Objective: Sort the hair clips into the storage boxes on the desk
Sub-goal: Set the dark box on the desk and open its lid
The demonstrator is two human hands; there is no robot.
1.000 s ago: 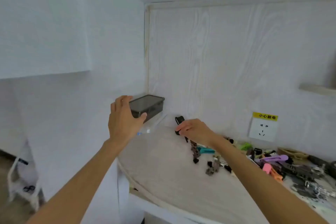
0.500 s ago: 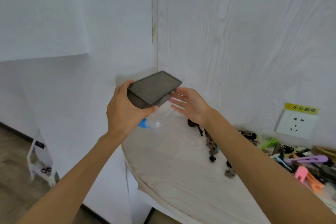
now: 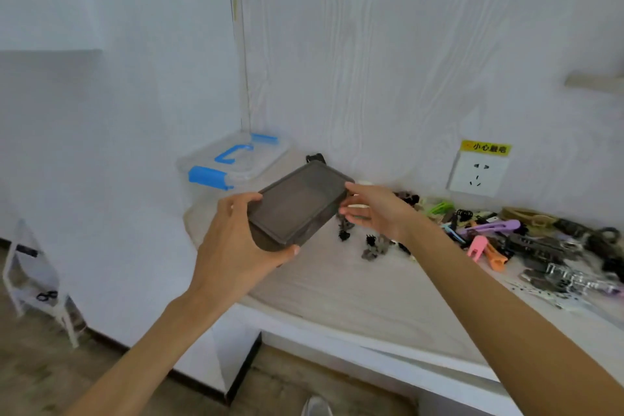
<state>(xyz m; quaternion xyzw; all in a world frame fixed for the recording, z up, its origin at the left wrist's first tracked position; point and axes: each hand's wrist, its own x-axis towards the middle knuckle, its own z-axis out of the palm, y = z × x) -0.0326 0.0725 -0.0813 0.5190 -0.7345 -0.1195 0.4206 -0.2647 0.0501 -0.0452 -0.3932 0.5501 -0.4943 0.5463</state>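
We see one head view. Our left hand (image 3: 233, 246) grips the near end of the dark grey storage box (image 3: 299, 204), thumb along its near edge, fingers (image 3: 251, 200) curled over the left corner. The box is held tilted, lid on, above the left part of the worktop (image 3: 337, 284), not resting on it. Our right hand (image 3: 378, 211) is at the box's far right end; its fingers look fairly straight, tips at or touching the box edge. We cannot tell if they actually grasp it.

A clear storage box (image 3: 236, 159) with blue latches (image 3: 206, 177) and a blue handle (image 3: 233, 153) sits in the worktop's back left corner, against the wall, lid on. A black clip (image 3: 314, 158) lies just behind the grey box, near the back edge.

The hair clips (image 3: 499, 236) are piled along the right part of the worktop, toward the back edge: purple, pink, orange, green, black, beige and clear ones, mixed together. A few small dark clips (image 3: 369, 245) lie apart from the pile, mid-worktop, just beside our right wrist.

A wall socket (image 3: 477, 176) with a yellow label (image 3: 486, 147) is on the wall behind the pile. A small white rack (image 3: 33, 277) stands on the floor to the left, well apart from the worktop.
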